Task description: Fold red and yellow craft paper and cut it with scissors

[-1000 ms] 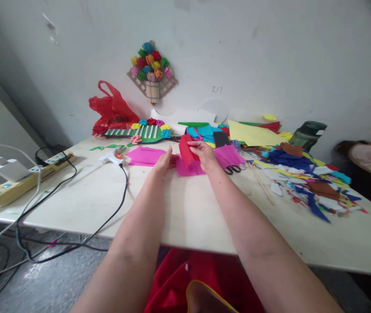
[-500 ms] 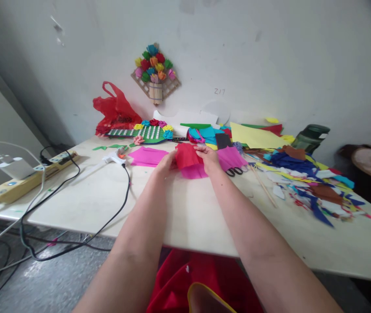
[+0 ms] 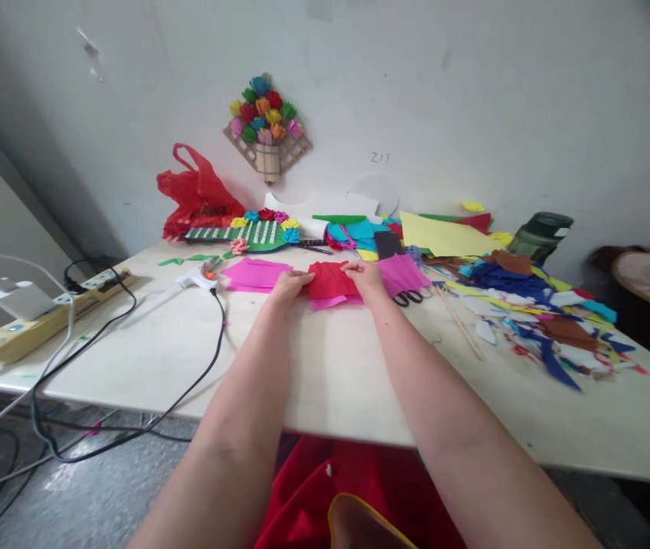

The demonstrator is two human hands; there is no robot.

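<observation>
Holding red paper [image 3: 330,284] — both hands [image 3: 290,285] [image 3: 366,280], flowers [image 3: 264,110] in vase [image 3: 268,162] (wall-hung)

I take this for a craft workspace; from my end I can't tell whether home or workshop. Coloured scraps [image 3: 570,333] litter the right of the table [image 3: 341,389], scissors [image 3: 400,300] show beside pink paper [image 3: 403,274], a corded glue gun [image 3: 196,279] lies near a power strip [image 3: 89,293], and craft flowers [image 3: 263,114] hang on the wall [image 3: 473,99].
</observation>
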